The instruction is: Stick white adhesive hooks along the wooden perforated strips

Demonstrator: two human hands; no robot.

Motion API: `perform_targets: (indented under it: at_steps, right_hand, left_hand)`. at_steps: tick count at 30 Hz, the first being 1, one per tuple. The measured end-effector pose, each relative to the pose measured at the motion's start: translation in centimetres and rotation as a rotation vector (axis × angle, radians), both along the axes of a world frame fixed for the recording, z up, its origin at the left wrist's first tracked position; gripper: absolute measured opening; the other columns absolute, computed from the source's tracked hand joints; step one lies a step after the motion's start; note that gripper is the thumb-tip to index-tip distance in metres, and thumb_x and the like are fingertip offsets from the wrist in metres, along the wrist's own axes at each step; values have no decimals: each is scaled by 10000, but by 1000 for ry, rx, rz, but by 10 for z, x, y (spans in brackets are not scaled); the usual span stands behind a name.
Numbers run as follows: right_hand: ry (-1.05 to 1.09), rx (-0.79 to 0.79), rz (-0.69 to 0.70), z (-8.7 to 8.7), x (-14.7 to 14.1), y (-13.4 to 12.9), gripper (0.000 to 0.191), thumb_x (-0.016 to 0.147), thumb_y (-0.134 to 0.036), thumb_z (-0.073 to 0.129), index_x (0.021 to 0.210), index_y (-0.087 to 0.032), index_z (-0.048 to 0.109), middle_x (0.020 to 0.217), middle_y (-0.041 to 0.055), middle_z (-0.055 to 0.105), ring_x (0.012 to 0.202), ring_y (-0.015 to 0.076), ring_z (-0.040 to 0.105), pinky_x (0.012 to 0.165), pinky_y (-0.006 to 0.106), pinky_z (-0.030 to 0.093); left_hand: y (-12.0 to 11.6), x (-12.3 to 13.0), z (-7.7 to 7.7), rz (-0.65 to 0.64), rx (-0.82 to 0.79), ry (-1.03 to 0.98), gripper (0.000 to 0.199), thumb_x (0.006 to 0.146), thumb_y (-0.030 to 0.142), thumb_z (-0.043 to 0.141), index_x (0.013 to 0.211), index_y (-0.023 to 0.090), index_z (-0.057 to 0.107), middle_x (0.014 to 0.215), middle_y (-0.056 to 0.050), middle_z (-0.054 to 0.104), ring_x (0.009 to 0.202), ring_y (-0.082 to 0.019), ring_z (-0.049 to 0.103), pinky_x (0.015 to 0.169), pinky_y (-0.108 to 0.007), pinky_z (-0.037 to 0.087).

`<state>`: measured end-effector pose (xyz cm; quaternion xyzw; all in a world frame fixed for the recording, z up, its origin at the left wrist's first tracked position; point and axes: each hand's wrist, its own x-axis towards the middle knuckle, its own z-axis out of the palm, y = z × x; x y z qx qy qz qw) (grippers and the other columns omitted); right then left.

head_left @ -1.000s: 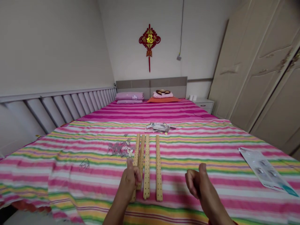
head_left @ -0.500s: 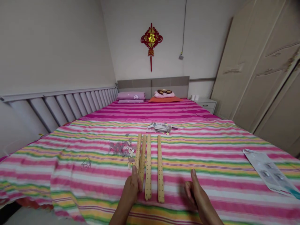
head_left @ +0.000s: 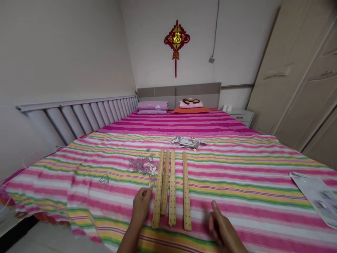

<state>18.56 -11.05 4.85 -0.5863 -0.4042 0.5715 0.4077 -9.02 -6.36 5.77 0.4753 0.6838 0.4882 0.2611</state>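
Across the striped bedspread [head_left: 237, 196], you are curling your left hand [head_left: 141, 207] near the scraps [head_left: 142, 165], any pinch unclear, and holding your right hand [head_left: 222, 225] half-open, empty, beside the outer strip [head_left: 186, 196].

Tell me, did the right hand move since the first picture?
Yes. The right hand moved back toward the person: it was beside the lower part of the rightmost holed wooden strip, now level with its near end.

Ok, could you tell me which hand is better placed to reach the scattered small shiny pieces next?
Probably the left: the left hand sits just below the small shiny pieces, on their side of the wooden strips, while the right hand is across the strips.
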Motion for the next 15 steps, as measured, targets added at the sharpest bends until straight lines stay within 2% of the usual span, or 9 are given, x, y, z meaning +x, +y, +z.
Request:
perform_targets:
  at_steps: [3,6,10,12,15]
  right_hand:
    - [-4,97,87,-10,-7,-2,623,711,-791,424,591,-192,546,514,-27,517,360,83,380,385,238,251]
    - [-5,195,148,-13,-16,-6,504,734,-695,540,641,-199,539,526,-61,446,414,86,396,414,230,298]
    - [-8,205,196,-13,-25,-11,495,719,-688,566,688,-193,558,559,-65,401,455,83,371,407,212,296]
    - [-11,202,211,-13,-27,-13,511,717,-698,558,688,-188,561,574,-61,402,468,82,368,412,208,300]
    - [-16,242,204,-15,-26,-15,513,717,-694,563,679,-183,574,591,-49,435,495,85,386,435,207,318]
  left_hand:
    - [9,-9,-12,39,-50,11,412,642,578,603,739,178,588,682,-29,647,700,-216,623,662,-306,458]
    - [15,-9,-13,88,-151,115,373,644,507,621,816,177,601,753,-46,676,731,-230,643,677,-317,460]
    - [21,-6,-7,110,-253,223,229,701,428,575,748,205,598,724,-28,671,706,-214,640,629,-285,430]
    - [23,-6,-7,112,-246,230,179,709,382,558,697,207,592,667,-18,652,669,-204,627,603,-271,415]
    - [21,-6,-8,99,-129,155,175,691,359,567,648,191,586,599,-3,609,603,-179,586,572,-253,408]
